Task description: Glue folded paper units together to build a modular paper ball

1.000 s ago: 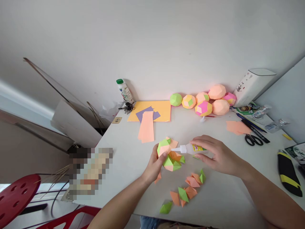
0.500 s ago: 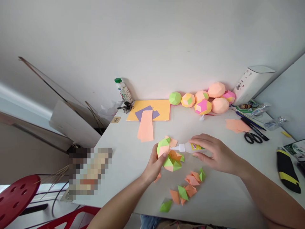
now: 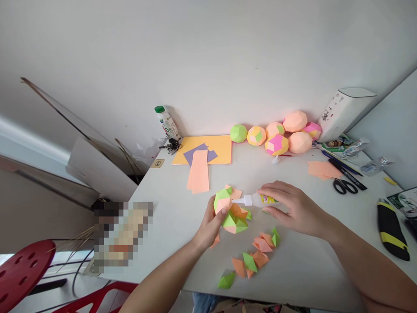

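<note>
L hand (image 3: 209, 226) clamped on open-sided paper ball (image 3: 223, 196) over the surface (image 3: 163, 243); R hand (image 3: 291, 209) wrapped round squeeze bottle (image 3: 256, 200), nozzle (image 3: 239, 201) at ball's edge — contact unclear. Prob. best: press lightly, L hand steady & clear of tip — no drips on loose pieces (image 3: 249, 262).

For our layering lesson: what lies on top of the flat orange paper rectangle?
Jagged purple paper, partly overlapped by long peach paper strips. What the strips cover is hidden.

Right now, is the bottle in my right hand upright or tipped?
Tipped: the bottle lies sideways in your right hand, its white nozzle pointing at the green-and-peach paper shape in your left hand.
</note>
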Tool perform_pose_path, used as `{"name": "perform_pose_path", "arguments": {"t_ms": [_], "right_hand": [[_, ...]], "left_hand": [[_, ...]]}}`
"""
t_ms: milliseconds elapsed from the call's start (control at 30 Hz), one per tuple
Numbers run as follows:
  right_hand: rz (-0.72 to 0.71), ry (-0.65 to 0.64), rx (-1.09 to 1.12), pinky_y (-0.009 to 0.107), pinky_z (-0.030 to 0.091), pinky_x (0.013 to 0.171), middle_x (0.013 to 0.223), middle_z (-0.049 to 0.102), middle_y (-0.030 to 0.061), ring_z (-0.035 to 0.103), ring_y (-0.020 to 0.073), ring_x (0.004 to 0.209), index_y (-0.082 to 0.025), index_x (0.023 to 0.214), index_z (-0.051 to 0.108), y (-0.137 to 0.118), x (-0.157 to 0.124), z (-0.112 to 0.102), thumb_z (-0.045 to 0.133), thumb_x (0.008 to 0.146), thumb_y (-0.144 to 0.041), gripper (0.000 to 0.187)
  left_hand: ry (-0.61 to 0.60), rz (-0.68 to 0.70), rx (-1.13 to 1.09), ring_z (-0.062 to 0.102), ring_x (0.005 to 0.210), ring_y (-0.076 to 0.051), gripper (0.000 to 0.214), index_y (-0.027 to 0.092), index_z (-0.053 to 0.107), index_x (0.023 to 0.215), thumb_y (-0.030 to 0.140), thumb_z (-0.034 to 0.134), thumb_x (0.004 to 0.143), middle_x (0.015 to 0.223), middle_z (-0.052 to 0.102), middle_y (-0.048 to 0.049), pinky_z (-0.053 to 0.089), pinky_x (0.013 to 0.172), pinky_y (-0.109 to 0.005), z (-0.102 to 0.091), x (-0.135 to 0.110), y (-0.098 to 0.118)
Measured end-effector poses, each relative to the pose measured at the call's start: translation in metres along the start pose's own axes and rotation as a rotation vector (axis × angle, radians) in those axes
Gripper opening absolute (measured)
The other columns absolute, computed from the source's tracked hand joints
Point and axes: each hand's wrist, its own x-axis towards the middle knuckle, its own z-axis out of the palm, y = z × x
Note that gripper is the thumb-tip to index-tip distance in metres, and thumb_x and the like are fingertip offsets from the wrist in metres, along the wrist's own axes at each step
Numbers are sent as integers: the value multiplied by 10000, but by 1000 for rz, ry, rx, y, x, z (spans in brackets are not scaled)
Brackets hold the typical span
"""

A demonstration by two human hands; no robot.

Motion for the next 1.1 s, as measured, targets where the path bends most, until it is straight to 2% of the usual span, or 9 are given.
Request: {"name": "perform_pose_path", "arguments": {"t_ms": [167,400,500,700,867,1100], "right_hand": [[-7,9,-1,390,548,808,1066,656,84,618,235,967,-232,1168,564,-1,0,0,523,875,-217,296],[-53,-46,-6,397,543,825,1085,655,88,617,235,981,-226,1173,562,-4,-1,2,509,879,-200,300],[-50,-20,-16,399,544,819,1078,657,88,618,237,975,-229,1172,565,-4,-1,2,514,877,-207,300],[-37,-6,-11,400,541,795,1066,651,90,606,239,957,-234,1182,551,-1,-1,1,505,883,-212,303],[-20,15,7,381,542,774,1061,648,94,603,231,939,-213,1170,549,-2,-1,2,530,865,-184,307],[-24,-39,28,384,539,792,1056,661,89,610,229,949,-215,1149,559,-6,0,2,531,864,-170,290]], "left_hand": [[3,-1,10,557,1093,-295,542,222,436,1256,470,596,802,1203,581,-118,457,890,-419,-1,0,0],[13,-9,17,570,1079,-284,517,230,443,1245,465,591,808,1195,587,-108,456,900,-418,0,1,0],[25,-9,8,571,1080,-285,546,233,441,1257,473,605,795,1199,588,-109,456,903,-420,0,1,-1],[10,-20,14,562,1102,-291,542,231,441,1262,471,597,802,1188,598,-112,442,923,-428,-1,1,0],[-8,-16,21,546,1130,-296,530,230,417,1277,455,574,824,1268,556,-122,452,907,-414,1,0,2],[-45,-16,28,540,1137,-288,466,242,417,1273,440,521,864,1273,556,-107,451,899,-403,2,0,2]]}}
